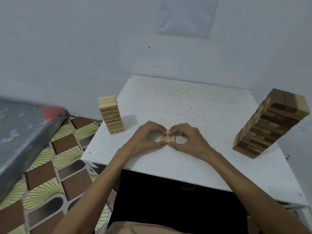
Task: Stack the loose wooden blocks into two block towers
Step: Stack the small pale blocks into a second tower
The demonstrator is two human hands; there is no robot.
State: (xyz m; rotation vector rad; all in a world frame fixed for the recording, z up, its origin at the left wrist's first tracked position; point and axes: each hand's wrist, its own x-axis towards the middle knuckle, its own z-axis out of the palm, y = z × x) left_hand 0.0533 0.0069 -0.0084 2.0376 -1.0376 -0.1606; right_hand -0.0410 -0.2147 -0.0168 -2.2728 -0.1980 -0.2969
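Item: row of pale blocks [168, 138], lying side by side on the white table [185, 102], centre of frame.
Left hand [145, 137] and right hand [187, 141]: each pinches the row from its own side, thumb nearer, fingers farther.
Numbered pale tower [111, 115]: centre left, close to the table's edge.
Two-tone brown tower [270, 125]: right of frame, taller.
Risk, as judged: if the row is lifted as a set, an uneven squeeze could let the middle block drop out. A hard landing could nudge the numbered tower off its edge.
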